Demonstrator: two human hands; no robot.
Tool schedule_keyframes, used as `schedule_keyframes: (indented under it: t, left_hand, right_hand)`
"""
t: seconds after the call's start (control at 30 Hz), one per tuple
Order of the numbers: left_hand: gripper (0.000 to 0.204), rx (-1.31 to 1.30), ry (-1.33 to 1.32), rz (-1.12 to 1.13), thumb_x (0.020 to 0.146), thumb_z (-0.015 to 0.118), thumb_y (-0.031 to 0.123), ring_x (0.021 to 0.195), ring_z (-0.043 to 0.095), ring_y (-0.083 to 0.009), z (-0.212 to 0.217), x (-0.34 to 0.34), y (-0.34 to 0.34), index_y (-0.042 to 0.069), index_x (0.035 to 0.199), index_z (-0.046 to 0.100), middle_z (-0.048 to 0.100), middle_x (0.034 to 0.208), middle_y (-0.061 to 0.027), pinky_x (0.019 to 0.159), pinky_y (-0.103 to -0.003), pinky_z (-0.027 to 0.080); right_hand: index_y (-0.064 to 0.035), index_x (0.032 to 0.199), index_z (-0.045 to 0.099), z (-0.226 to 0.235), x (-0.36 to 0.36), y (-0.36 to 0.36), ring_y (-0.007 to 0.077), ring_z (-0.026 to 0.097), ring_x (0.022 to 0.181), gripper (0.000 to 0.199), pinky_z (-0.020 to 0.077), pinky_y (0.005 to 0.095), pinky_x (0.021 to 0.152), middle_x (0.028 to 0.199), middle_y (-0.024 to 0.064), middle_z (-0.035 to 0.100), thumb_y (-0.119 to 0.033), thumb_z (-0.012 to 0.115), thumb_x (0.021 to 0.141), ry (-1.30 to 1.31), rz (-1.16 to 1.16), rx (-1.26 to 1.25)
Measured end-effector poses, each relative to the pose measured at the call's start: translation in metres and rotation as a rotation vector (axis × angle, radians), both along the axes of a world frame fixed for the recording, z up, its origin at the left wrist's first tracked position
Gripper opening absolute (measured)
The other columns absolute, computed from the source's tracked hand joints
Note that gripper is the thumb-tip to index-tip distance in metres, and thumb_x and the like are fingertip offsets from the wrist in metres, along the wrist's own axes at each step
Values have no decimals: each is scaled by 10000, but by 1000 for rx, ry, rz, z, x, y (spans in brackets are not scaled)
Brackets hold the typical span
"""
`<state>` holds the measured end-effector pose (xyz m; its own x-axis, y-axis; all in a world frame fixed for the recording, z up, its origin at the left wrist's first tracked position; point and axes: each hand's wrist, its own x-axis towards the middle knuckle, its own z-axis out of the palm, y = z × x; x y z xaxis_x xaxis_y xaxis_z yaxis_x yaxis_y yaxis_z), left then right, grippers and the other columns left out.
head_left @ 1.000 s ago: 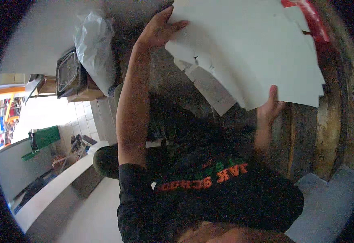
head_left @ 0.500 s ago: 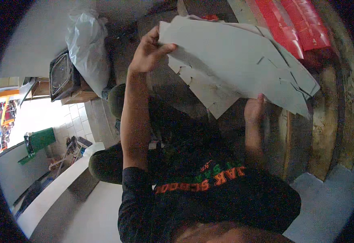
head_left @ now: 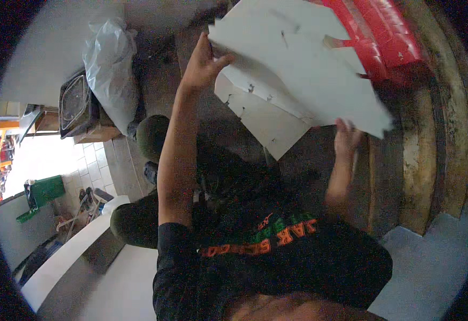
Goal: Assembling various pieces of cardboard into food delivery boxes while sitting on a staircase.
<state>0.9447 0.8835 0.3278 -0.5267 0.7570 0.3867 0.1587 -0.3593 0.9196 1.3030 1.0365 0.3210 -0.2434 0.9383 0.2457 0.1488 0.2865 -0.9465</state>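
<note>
A large white sheet, like thin cardboard (head_left: 309, 64), with torn slits and notched edges, is tilted up in front of me between both hands. My left hand (head_left: 204, 69) is closed on its left edge, the thumb on the near side. On the near right edge, my right hand (head_left: 347, 140) grips with the fingers bent at the rim; part of that grip is blurred. Beneath it, a second white sheet (head_left: 277, 128) with small notches along its left side pokes out toward my knees. Whether the two sheets are joined, I cannot tell.
Red glossy packages (head_left: 386, 40) lie at the upper right beside worn steps (head_left: 421, 160). To the left are a filled translucent plastic bag (head_left: 111, 69), a black crate (head_left: 76, 104) and a brown cardboard box (head_left: 97, 132). Farther left stands a green object (head_left: 47, 192) near a bright doorway.
The upper sheet has swung up and away from me, baring more of the red packages and of the lower sheet. My right hand has shifted slightly right.
</note>
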Motion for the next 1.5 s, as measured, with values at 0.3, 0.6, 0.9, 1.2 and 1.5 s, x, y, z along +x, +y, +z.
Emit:
schedule_keyframes:
  t: [0.3,0.6,0.9,1.2,1.5]
  left_hand:
    - [665,43,-195,17,753,686,52,1056,513,-246,9,3,3,44,1277,276,494,1138,-172,878,-365,450]
    - [655,-372,42,18,743,724,305,1099,491,-252,-6,-5,0,6,1235,412,519,1153,-178,926,-360,390]
    - [579,-18,54,141,770,711,244,1066,518,-255,-12,20,16,18,1205,403,548,1112,-167,896,-381,424]
    - [468,-289,226,266,789,677,154,1000,568,-241,-56,35,18,22,1180,457,593,1079,-137,847,-340,441]
    - [390,-113,-133,245,797,664,138,884,582,-164,61,64,-130,-6,1128,515,609,1002,-89,763,-305,483]
  right_hand:
    - [14,1049,524,29,-18,-6,201,587,891,446,520,316,736,1020,91,577,-63,763,681,146,100,74]
    - [-16,1095,532,4,3,4,167,532,990,441,419,324,881,1067,68,568,-134,747,727,206,178,-86]
    - [0,1090,549,1,-27,-10,156,537,955,384,425,303,871,1026,52,586,-76,712,752,74,185,54]
    - [47,1108,561,-7,-23,-2,201,535,1007,433,418,309,881,1110,117,577,-203,698,783,3,58,-114]
    - [51,1170,513,97,-89,-19,240,527,1062,630,386,348,922,1157,163,558,-381,701,752,-136,167,114]
